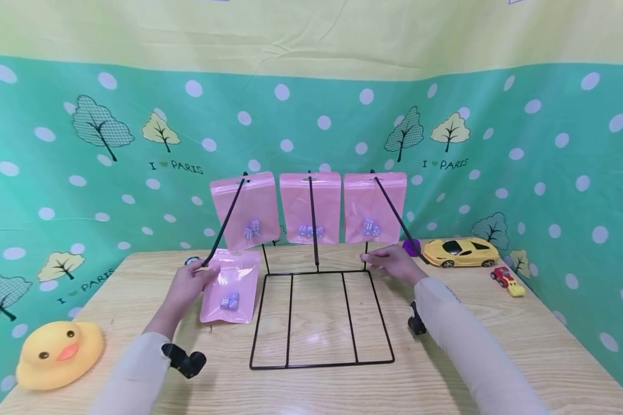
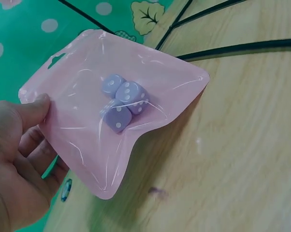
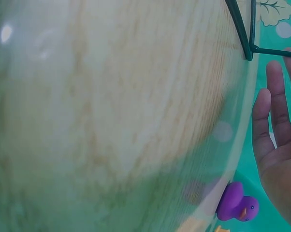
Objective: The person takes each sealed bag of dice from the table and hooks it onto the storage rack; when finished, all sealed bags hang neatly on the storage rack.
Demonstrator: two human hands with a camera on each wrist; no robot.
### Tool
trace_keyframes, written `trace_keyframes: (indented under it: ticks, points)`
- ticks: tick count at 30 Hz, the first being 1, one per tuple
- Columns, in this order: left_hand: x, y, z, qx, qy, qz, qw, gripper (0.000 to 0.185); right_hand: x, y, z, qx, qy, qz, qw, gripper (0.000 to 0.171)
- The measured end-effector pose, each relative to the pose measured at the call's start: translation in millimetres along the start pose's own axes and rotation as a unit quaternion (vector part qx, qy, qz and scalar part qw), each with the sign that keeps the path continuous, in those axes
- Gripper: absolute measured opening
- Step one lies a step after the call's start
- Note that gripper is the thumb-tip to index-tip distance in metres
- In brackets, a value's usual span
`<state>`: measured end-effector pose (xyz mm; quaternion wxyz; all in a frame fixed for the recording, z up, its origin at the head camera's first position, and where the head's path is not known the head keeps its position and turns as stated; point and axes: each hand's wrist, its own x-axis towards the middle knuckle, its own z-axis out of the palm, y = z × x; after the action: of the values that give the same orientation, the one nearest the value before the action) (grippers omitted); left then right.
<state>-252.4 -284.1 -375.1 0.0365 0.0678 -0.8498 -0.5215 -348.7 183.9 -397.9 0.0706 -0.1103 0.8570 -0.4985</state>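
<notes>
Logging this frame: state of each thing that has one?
left hand: pinches pink pouch, sealed, dice inside, low over table
right hand: open, fingers straight, at rack's right side
wire rack: upright on table
three hung pouches: on pegs
yellow car: on wheels

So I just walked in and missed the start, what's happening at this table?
A person is working at a black wire display rack on a wooden table. The left hand pinches a pink pouch of purple dice near its top edge, just left of the rack. Three similar hanging pouches are on the rack's prongs. The right hand rests open by the rack's right side, near a small purple duck.
</notes>
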Motion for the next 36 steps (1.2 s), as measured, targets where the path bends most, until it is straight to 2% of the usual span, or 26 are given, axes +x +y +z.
trace_keyframes:
  ticks: [3, 10, 15, 22, 25, 29, 32, 36]
  points:
    - [-7.9, 0.9, -3.3, -0.002, -0.009, 0.007, 0.9999, 0.054, -1, 0, 0, -0.004, 0.002, 0.002, 1.000, 0.042]
    - [-28.3, 6.1, -6.4, 0.010, -0.013, 0.016, 0.9997, 0.041, 0, 1, 0, 0.000, 0.000, -0.004, 1.000, 0.042]
    - [-44.2, 13.3, -6.1, -0.004, -0.020, 0.033, 0.9992, 0.042, 1, 3, 0, 0.010, -0.001, -0.004, 1.000, 0.040]
    - [-70.4, 26.9, -6.6, -0.021, 0.000, 0.063, 0.9978, 0.038, 1, 4, 0, 0.014, -0.001, -0.011, 1.000, 0.039]
    - [-82.4, 31.9, -6.2, -0.047, 0.016, 0.080, 0.9955, 0.032, 1, 4, 0, 0.010, -0.002, -0.012, 1.000, 0.040]
    - [-97.7, 37.1, -4.0, -0.086, 0.036, 0.122, 0.9881, 0.018, 3, 5, -1, 0.009, -0.002, -0.012, 1.000, 0.042]
    - [-109.3, 40.7, -2.3, -0.118, 0.045, 0.163, 0.9784, 0.007, 3, 4, -1, 0.010, -0.003, -0.010, 1.000, 0.042]
    - [-124.7, 46.0, -1.6, -0.162, 0.047, 0.204, 0.9642, 0.013, 0, 2, 0, 0.013, -0.004, -0.007, 1.000, 0.040]
